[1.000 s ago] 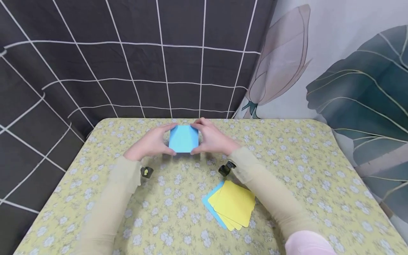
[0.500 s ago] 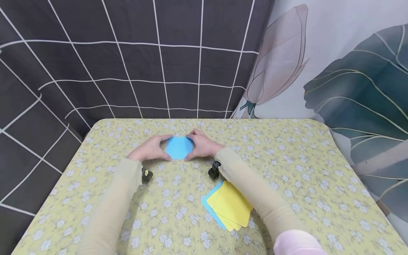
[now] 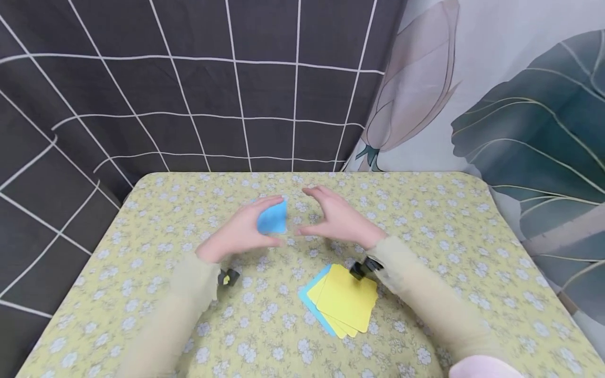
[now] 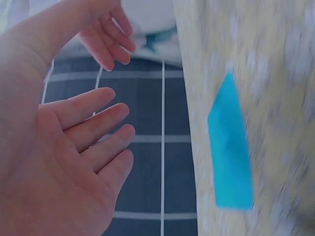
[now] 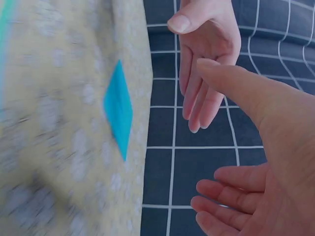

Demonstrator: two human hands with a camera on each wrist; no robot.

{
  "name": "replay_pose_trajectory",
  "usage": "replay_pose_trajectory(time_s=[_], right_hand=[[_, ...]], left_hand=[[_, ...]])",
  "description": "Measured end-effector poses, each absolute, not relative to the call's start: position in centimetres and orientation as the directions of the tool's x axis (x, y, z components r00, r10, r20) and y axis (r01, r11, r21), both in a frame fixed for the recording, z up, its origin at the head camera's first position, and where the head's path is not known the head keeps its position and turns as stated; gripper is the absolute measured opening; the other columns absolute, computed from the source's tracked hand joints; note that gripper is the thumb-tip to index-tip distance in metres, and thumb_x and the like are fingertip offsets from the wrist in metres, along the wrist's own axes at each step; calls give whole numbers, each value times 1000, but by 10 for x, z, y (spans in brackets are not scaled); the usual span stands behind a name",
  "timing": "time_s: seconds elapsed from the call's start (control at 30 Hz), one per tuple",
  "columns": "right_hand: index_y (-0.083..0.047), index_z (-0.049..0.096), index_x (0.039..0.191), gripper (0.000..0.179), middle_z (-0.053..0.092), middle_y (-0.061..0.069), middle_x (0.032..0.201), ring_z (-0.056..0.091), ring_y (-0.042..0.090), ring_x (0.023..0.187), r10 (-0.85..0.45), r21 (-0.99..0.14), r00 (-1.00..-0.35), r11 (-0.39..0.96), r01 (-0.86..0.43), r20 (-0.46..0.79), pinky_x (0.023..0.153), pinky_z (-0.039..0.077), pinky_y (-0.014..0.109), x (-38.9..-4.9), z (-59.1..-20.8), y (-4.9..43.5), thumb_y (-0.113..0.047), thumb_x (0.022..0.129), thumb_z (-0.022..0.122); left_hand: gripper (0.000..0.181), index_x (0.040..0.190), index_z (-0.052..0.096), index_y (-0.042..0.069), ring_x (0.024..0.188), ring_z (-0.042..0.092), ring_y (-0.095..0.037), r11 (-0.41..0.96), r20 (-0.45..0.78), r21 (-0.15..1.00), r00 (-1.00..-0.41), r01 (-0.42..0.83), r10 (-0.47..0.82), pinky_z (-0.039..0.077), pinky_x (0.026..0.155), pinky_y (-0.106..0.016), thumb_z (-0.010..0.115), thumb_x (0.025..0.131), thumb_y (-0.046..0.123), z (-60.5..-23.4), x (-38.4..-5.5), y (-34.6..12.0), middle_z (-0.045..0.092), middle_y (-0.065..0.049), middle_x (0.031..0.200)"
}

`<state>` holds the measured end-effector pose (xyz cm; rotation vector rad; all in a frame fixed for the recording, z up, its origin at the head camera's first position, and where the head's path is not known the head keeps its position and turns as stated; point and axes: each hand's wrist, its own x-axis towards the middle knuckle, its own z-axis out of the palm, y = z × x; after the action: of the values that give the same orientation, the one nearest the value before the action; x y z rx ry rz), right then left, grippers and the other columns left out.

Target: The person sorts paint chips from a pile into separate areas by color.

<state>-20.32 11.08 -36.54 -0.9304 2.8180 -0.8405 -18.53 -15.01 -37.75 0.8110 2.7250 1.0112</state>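
A blue card [image 3: 273, 218] lies on the flowered tablecloth toward the far side, partly covered by my left hand in the head view. My left hand [image 3: 243, 231] hovers over the card's left part with thumb and fingers spread. To the card's right, my right hand [image 3: 342, 218] is held up with fingers apart and nothing in it. The left wrist view has the blue card [image 4: 230, 152] on the cloth, apart from the relaxed fingers [image 4: 101, 120]. In the right wrist view the blue card [image 5: 118, 113] also lies apart from both hands.
Several yellow cards [image 3: 350, 299] lie fanned over another blue card [image 3: 309, 296] near the middle front, close to my right wrist. The flowered tablecloth [image 3: 255, 325] covers the table. A dark gridded curtain [image 3: 198, 89] hangs behind, and a leaf-patterned one [image 3: 543, 121] at right.
Both hands gripped the blue card by its sides and brought it nearer and down to the table. Now they have let go; the right hand has moved away to the right, the left over the card.
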Motion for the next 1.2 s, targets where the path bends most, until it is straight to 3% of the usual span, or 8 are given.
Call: replay_pose_trajectory(time_s=[0.33, 0.47, 0.6, 0.83, 0.97, 1.2], right_hand=[[2, 45, 150, 104, 51, 17, 146, 50, 36, 131, -531, -429, -843, 744, -512, 86, 109, 43, 53, -142, -374, 168, -58, 75, 85], [1, 46, 149, 113, 52, 18, 144, 50, 38, 131, -512, -393, -857, 778, -490, 55, 108, 44, 56, -123, -379, 185, -71, 69, 81], [0, 49, 147, 117, 55, 17, 141, 53, 37, 128, -485, -375, -874, 804, -461, 35, 104, 48, 55, -107, -383, 196, -74, 64, 83], [0, 59, 133, 110, 61, 6, 119, 61, 22, 103, -504, -423, -863, 785, -453, -11, 87, 57, 43, -85, -395, 200, -73, 56, 88], [-4, 60, 124, 103, 55, -3, 109, 53, 13, 92, -522, -462, -852, 767, -445, -46, 79, 56, 34, -78, -403, 199, -69, 51, 92], [-5, 57, 122, 98, 50, -4, 107, 46, 13, 92, -533, -440, -843, 775, -453, -73, 77, 52, 34, -74, -410, 198, -62, 52, 95]], left_hand=[[103, 157, 38, 7, 149, 28, -27, 582, 51, 581, -739, 569, 672, 22, 121, -47, 88, 76, 48, -397, -149, -107, 35, -9, 162], [106, 158, 37, 8, 149, 28, -24, 554, 7, 583, -686, 594, 728, 24, 121, -43, 87, 76, 52, -400, -137, -92, 34, -7, 162], [106, 157, 37, 6, 148, 30, -23, 513, -17, 588, -625, 625, 781, 26, 121, -41, 88, 75, 50, -404, -130, -77, 35, -9, 162], [104, 156, 39, 4, 147, 33, -20, 482, -61, 562, -548, 672, 834, 29, 119, -30, 91, 75, 43, -413, -122, -60, 38, -8, 160], [101, 155, 40, 4, 144, 37, -18, 469, -61, 571, -535, 674, 843, 30, 117, -26, 92, 75, 37, -417, -121, -56, 42, -5, 157], [97, 153, 42, 4, 140, 42, -16, 454, -45, 588, -534, 669, 844, 33, 114, -23, 92, 76, 34, -418, -120, -54, 47, -4, 153]])
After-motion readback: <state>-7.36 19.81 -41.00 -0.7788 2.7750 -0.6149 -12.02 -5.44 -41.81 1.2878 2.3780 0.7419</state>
